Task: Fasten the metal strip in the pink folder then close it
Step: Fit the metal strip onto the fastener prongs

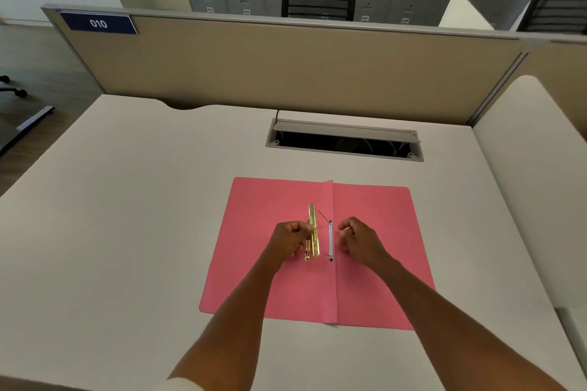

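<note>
The pink folder [374, 232] lies open and flat on the desk, its spine fold running towards me. A gold metal strip [313, 232] stands on edge just left of the spine, and my left hand [290, 241] grips it from the left. A thin white base strip [331, 240] with two upright prongs lies along the spine. My right hand [360, 240] rests on the right leaf beside that strip, fingers curled; I cannot tell whether it pinches anything.
The white desk [127, 232] carries an open cable hatch [344, 143] behind the folder. A beige partition [286, 67] with a "010" label closes the far edge. A second desk [533, 168] adjoins on the right.
</note>
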